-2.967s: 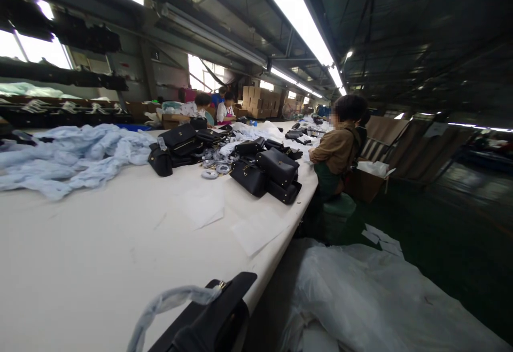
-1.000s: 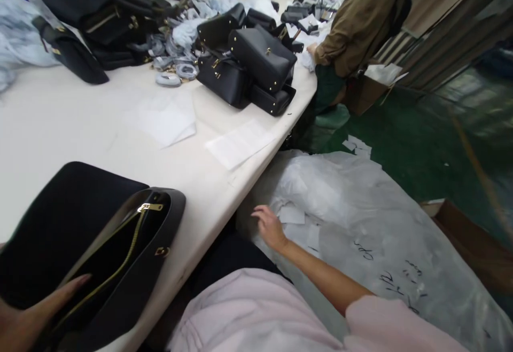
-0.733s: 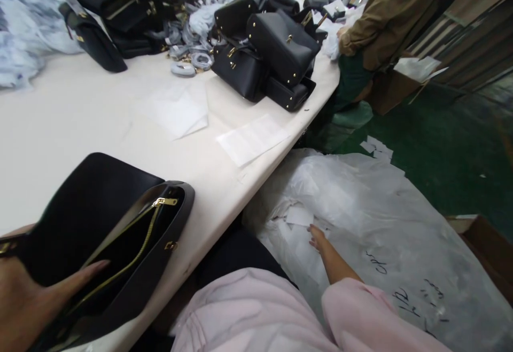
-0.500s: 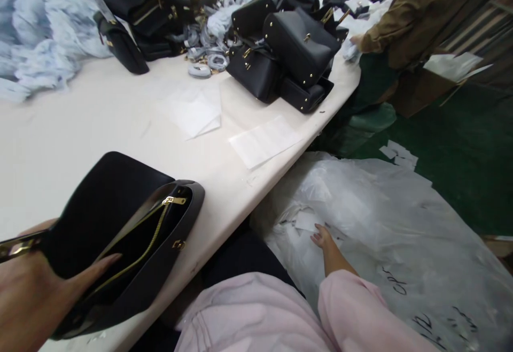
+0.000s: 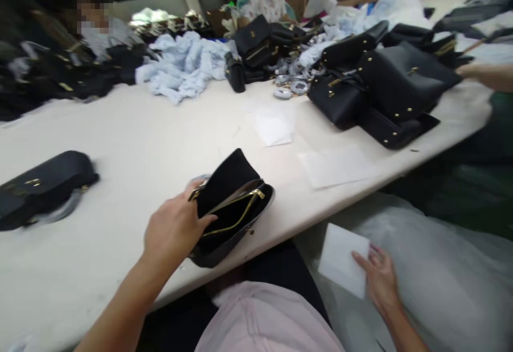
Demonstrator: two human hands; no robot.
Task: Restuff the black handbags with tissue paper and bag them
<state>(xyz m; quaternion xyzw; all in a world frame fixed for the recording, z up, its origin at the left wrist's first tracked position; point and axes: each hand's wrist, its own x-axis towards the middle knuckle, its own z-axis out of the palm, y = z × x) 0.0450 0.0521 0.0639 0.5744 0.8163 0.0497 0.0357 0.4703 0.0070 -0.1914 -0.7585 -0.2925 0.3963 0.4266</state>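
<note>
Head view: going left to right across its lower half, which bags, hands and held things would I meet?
Black bag lying by itself → left hand → open black bag with a gold zip, held by that hand → white sheet → right hand holding it.

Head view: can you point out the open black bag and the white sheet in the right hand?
Open black bag (image 5: 231, 214), head view: dark zippered opening.
White sheet (image 5: 340, 259), head view: middle of its face.

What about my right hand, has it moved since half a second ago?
Yes: judged against the plastic sheeting, your right hand has risen, nearer the camera, now holding a white sheet.
</note>
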